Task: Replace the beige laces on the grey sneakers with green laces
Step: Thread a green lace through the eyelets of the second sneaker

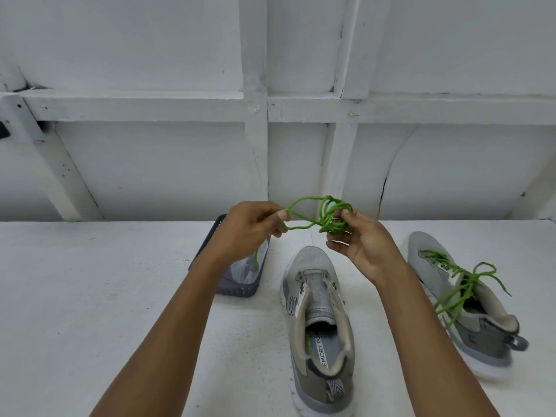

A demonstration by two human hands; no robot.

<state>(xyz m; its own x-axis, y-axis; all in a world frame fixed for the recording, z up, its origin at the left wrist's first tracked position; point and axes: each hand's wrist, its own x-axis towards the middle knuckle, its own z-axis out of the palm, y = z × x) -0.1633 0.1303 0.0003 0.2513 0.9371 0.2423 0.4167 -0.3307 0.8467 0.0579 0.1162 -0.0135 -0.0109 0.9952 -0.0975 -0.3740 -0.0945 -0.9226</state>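
White-painted boards form the wall behind a white table where a person works on a pair of grey sneakers. Both hands are raised over the far part of the table, clear of the shoes. The left hand pinches a strand of the loose green lace between thumb and fingertips, while the right hand grasps the tangled coil of that lace in its fingertips, with a loop stretched between the two. A tail of the lace hangs from the left hand toward a dark slotted basket, which lies on the table partly hidden by the left forearm and holds something pale that cannot be made out. At right, the relaced sneaker carries a threaded green lace, its loops and ends lying loose over the opening; whether it is knotted cannot be told. Near centre, the bare sneaker stands toe away from the viewer with no lace of either colour. The job looks a little past halfway: beige laces are out of both shoes and one shoe is relaced, while the second green lace has yet to be untangled, threaded and tied.
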